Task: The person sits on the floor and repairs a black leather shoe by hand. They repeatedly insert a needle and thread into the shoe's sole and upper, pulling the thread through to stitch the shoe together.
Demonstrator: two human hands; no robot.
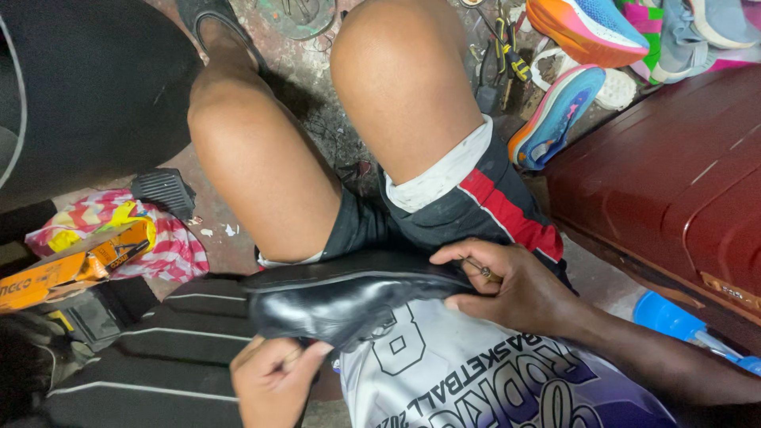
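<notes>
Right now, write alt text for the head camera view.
A seated person holds a black leather shoe across their lap, the left hand gripping it from below and the right hand pinching a thin metal tool against its edge. Colourful sneakers and a dark red case lie nearby.

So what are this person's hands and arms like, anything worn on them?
Both hands are bare: no gloves, rings or watch show on the left hand or the right hand. The right forearm is uncovered, with no sleeve in view. Little of the left arm shows.
</notes>
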